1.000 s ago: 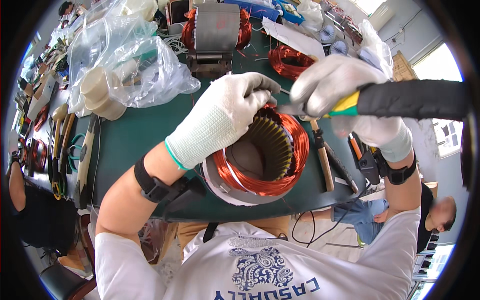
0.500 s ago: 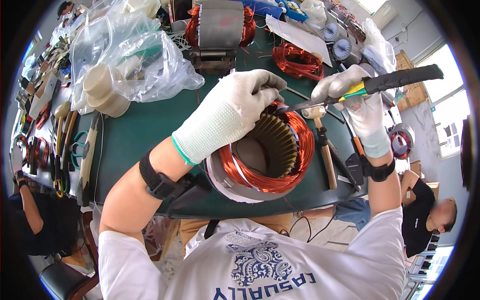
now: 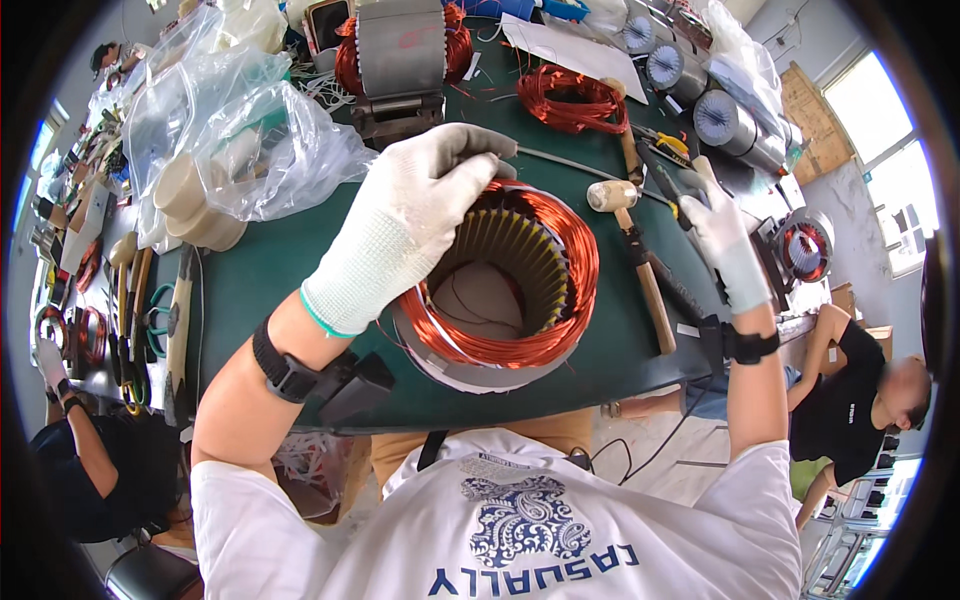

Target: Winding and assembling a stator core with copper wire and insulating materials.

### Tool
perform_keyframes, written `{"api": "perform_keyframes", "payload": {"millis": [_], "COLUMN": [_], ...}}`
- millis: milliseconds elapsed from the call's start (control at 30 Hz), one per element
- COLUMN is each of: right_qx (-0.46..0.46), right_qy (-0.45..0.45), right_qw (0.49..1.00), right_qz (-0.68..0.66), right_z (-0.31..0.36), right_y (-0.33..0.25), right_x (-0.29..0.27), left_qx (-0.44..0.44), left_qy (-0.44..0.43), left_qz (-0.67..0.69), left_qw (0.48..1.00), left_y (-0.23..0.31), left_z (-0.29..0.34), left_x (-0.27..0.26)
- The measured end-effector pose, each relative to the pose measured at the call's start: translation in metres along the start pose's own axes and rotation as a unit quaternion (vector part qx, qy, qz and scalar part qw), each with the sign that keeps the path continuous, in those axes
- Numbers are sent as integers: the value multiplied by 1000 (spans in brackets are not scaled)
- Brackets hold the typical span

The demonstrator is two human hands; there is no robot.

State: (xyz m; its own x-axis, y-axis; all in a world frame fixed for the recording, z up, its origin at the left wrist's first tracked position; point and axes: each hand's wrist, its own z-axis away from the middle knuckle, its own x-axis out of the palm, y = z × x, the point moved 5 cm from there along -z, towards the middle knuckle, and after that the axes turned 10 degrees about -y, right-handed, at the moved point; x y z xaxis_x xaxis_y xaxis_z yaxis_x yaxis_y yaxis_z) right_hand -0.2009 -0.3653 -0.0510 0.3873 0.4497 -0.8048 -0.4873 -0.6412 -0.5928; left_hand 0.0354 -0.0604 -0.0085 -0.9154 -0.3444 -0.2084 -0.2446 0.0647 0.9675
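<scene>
A motor stator (image 3: pixel 470 378) stands on the green table in front of me, with copper windings (image 3: pixel 570 310) around its top and yellow slot liners (image 3: pixel 548 255) inside. My gloved left hand (image 3: pixel 405 205) reaches over its far left rim, fingers curled and thumb near them; anything pinched there is hidden. My gloved right hand (image 3: pixel 725 240) is beyond the stator to the right, among the hand tools, slightly blurred. Its fingers overlap dark and pale handles, so its grip is unclear. Close by lies a white-headed mallet (image 3: pixel 612 197), its wooden handle toward me.
At the back are a second wound stator (image 3: pixel 402 50) on a stand, a red wire coil (image 3: pixel 570 98) and several metal cylinders (image 3: pixel 722 118). Clear plastic bags (image 3: pixel 290 140) and a cream spool (image 3: pixel 205 215) sit left. Other people (image 3: pixel 850 400) are at both sides.
My right hand has moved from the stator's far rim to the tools on the right, and the black-handled tool is no longer raised. My left hand remains at the windings.
</scene>
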Motion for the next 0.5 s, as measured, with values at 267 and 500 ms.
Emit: {"api": "perform_keyframes", "payload": {"millis": [267,500], "right_qx": [-158,-178], "right_qy": [-219,-100], "right_qw": [850,928], "right_qz": [-452,-313], "right_z": [39,40], "right_y": [-193,-231], "right_x": [32,23], "left_qx": [60,95], "left_qy": [30,42], "left_qz": [-240,-247], "left_qw": [968,964], "left_y": [43,79], "left_z": [7,1], "left_x": [4,27]}}
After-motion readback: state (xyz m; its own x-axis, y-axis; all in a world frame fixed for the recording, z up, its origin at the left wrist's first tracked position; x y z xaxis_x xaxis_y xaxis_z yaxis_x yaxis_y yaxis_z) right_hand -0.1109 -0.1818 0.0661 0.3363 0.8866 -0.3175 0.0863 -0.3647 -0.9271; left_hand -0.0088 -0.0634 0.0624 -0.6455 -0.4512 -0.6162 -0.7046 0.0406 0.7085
